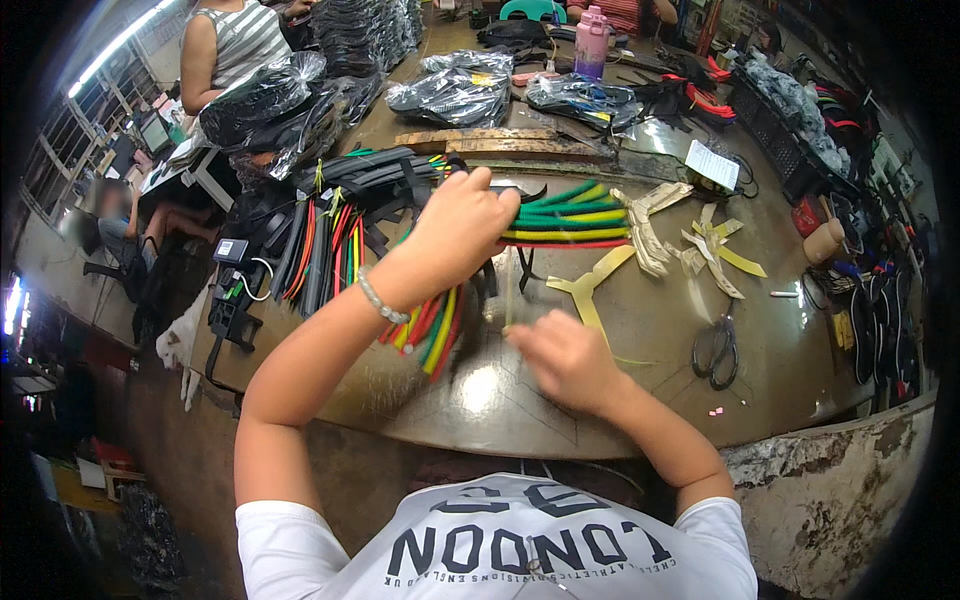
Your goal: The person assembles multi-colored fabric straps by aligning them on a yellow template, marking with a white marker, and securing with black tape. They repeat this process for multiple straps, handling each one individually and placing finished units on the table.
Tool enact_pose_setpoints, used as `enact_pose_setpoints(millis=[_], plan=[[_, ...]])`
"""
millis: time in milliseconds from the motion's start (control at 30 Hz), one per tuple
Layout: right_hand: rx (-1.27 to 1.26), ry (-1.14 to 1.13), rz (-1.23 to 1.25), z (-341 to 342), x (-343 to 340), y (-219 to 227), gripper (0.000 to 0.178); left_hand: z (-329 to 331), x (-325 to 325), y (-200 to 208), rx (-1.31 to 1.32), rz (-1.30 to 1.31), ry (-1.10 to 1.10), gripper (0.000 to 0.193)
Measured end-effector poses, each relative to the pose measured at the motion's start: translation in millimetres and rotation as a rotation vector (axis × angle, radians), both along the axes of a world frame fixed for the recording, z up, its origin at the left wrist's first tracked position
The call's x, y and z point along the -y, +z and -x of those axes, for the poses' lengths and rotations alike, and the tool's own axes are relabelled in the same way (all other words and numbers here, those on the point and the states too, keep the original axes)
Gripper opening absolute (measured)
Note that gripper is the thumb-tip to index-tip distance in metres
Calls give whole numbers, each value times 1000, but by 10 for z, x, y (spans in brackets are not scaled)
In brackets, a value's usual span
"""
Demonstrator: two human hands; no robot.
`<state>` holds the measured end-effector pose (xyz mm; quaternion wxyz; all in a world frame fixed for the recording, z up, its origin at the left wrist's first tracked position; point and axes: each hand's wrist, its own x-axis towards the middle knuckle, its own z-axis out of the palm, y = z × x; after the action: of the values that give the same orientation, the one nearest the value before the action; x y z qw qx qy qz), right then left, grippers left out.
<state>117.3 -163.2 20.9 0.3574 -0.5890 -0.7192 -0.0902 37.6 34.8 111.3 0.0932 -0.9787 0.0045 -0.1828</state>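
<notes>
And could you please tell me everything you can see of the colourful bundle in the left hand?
The bundle is made of long, thin, flexible-looking strips in green, yellow, black and red, perhaps cloth or cord. The left hand closes around it, hiding part of it. Right of the fist, the strips run sideways over the table, fanning slightly, with their ends by cream pieces; contact there is unclear. I cannot tell whether the coloured ends nearer the person belong to it.

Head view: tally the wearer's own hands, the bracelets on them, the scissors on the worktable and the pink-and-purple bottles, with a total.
Hands: 2 (left hand, right hand)
Bracelets: 1, beaded bracelet
Scissors: 1
Pink-and-purple bottle: 1
Total: 5
</notes>
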Motion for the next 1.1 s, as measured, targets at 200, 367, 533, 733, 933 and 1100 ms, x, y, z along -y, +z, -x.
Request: enact_pose_setpoints(millis=[200, 367, 533, 733, 933, 1100], plan=[[160, -35, 21, -618, -68, 1158, 19, 169, 536, -109, -76, -142, -115, 25], [-912, 477, 478, -874, -482, 813, 27, 459, 494, 349, 104, 247, -91, 44], [-522, -93, -252, -151, -262, 367, 17, 198, 6, 530, 368, 741, 435, 68], [-47, 33, -108, 652, -119, 237, 35, 149, -136, 343, 798, 900, 242, 56], [-674, 110, -16, -125, -683, -11, 25, 632, -179, 596, 690, 1317, -181, 58], [-508, -16, 190, -52, -286, 367, 20, 391, -201, 483, -95, 617, 134, 50]])
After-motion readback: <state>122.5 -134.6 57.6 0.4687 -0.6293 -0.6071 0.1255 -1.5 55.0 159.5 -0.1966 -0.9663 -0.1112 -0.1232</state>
